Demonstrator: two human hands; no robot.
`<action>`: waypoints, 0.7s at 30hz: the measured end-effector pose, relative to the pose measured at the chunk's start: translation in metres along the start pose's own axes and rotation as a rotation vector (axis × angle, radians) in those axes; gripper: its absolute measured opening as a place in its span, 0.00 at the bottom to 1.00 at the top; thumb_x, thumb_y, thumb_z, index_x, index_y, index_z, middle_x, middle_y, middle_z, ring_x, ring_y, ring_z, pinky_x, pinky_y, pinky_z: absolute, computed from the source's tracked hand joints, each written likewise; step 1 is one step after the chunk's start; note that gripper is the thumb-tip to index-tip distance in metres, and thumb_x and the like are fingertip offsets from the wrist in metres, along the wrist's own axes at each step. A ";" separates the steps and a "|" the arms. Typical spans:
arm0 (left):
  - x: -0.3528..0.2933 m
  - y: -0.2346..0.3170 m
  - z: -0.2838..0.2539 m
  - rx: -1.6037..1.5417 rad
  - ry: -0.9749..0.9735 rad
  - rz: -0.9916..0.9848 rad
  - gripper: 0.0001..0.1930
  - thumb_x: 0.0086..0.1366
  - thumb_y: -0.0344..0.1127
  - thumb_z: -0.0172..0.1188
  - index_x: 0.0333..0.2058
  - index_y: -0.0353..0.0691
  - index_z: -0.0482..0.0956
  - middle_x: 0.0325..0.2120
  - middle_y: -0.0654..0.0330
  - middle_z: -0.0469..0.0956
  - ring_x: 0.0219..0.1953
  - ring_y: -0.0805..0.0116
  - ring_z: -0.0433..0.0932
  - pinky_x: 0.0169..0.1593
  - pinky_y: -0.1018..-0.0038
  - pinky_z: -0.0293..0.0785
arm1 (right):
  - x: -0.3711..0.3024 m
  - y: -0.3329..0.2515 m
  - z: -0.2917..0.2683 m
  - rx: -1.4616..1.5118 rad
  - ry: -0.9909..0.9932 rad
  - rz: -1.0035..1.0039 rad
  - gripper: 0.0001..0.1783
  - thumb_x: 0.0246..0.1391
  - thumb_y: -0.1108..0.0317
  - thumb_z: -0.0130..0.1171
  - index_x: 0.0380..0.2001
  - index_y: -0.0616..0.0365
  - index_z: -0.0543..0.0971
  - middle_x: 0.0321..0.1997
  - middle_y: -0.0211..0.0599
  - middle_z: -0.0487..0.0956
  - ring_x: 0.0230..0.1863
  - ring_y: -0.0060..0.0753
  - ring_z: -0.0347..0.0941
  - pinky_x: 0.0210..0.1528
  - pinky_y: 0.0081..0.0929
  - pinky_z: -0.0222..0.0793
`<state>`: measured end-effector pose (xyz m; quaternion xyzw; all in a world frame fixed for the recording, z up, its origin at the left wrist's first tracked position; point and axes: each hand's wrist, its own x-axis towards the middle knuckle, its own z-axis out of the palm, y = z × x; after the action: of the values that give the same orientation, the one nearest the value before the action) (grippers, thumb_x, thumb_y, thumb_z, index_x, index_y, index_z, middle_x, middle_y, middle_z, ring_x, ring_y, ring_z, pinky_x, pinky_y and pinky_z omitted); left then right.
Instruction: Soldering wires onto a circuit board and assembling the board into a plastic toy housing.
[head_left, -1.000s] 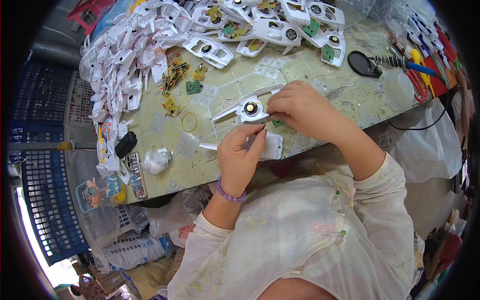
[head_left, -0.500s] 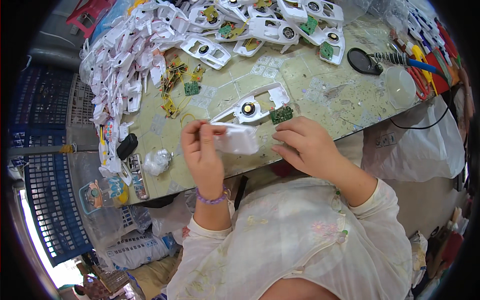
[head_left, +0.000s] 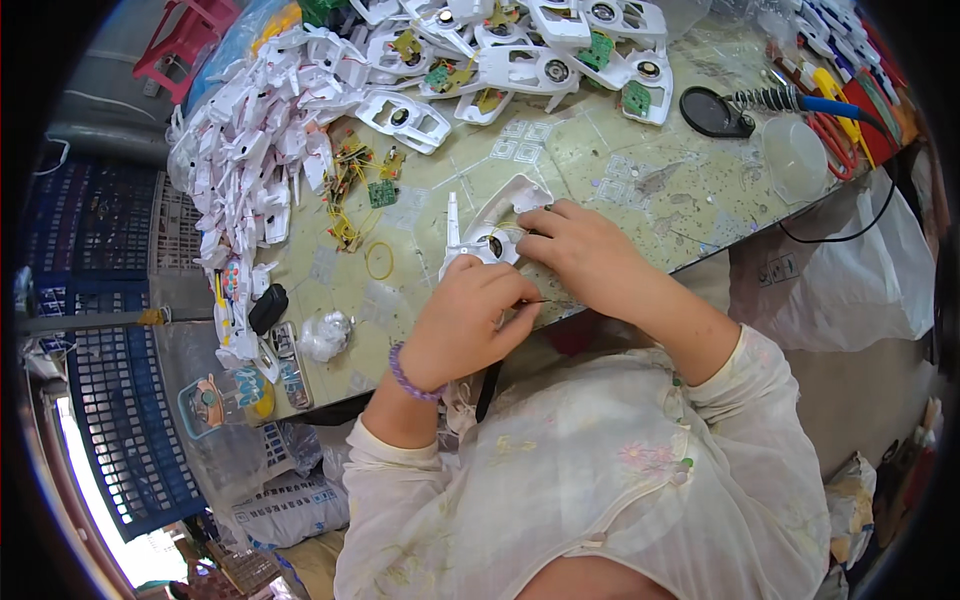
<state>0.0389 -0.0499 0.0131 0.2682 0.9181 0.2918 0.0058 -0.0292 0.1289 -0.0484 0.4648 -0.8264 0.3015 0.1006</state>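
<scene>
A white plastic housing half (head_left: 507, 198) lies on the table in front of me, with a round speaker (head_left: 490, 246) in its middle. Over its right side, my right hand (head_left: 585, 255) has its fingers bent together; whatever they grip is hidden. Thin yellowish wires show beside those fingertips. Below the speaker, my left hand (head_left: 470, 320) is closed, and a thin dark tip sticks out between thumb and forefinger. A slim white plastic piece (head_left: 453, 220) points away at the speaker's left. The green circuit board once beside the housing is out of sight.
White plastic housings (head_left: 255, 140) are heaped at the left and back. A small green board (head_left: 382, 193) lies among yellow wires, near a yellow wire loop (head_left: 380, 260). At the right are a soldering iron stand (head_left: 715, 112), a translucent cup (head_left: 795, 160) and red-handled pliers (head_left: 840, 158).
My left hand has moved right and down, and the white part it held up is no longer raised. My right hand has reached forward and left onto the housing, which now sits turned and nearer.
</scene>
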 end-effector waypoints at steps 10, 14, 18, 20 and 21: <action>0.007 0.001 0.038 0.264 0.330 -0.106 0.04 0.50 0.30 0.64 0.27 0.43 0.80 0.23 0.65 0.76 0.26 0.65 0.75 0.34 0.68 0.63 | -0.001 0.012 -0.007 0.198 -0.006 -0.020 0.18 0.40 0.79 0.57 0.39 0.56 0.78 0.52 0.37 0.74 0.48 0.42 0.71 0.47 0.33 0.69; 0.006 0.003 0.046 0.285 0.432 -0.174 0.03 0.50 0.31 0.64 0.26 0.43 0.81 0.22 0.65 0.76 0.26 0.65 0.74 0.34 0.68 0.63 | -0.007 0.014 -0.023 0.413 0.192 0.198 0.11 0.49 0.78 0.54 0.37 0.58 0.78 0.42 0.40 0.77 0.41 0.46 0.74 0.41 0.37 0.71; 0.010 0.006 0.043 0.208 0.426 -0.224 0.04 0.49 0.29 0.65 0.26 0.42 0.82 0.24 0.64 0.78 0.25 0.64 0.73 0.33 0.69 0.65 | -0.019 0.017 -0.025 0.467 0.167 0.323 0.12 0.47 0.79 0.55 0.37 0.58 0.78 0.38 0.39 0.77 0.40 0.46 0.73 0.42 0.36 0.70; 0.011 0.007 0.041 0.195 0.419 -0.232 0.04 0.50 0.29 0.65 0.26 0.42 0.82 0.24 0.64 0.78 0.25 0.64 0.73 0.33 0.70 0.66 | -0.015 0.020 -0.022 0.433 0.190 0.248 0.12 0.46 0.79 0.56 0.37 0.57 0.78 0.37 0.38 0.77 0.40 0.45 0.73 0.43 0.36 0.69; 0.010 0.007 0.039 0.160 0.383 -0.231 0.04 0.50 0.30 0.65 0.27 0.42 0.82 0.25 0.64 0.77 0.26 0.63 0.73 0.34 0.69 0.65 | -0.009 0.023 -0.020 0.378 0.196 0.186 0.12 0.46 0.79 0.56 0.36 0.57 0.78 0.37 0.37 0.77 0.41 0.45 0.72 0.45 0.36 0.68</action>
<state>0.0403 -0.0193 -0.0134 0.1005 0.9472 0.2611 -0.1564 -0.0458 0.1558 -0.0457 0.3656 -0.7807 0.5028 0.0633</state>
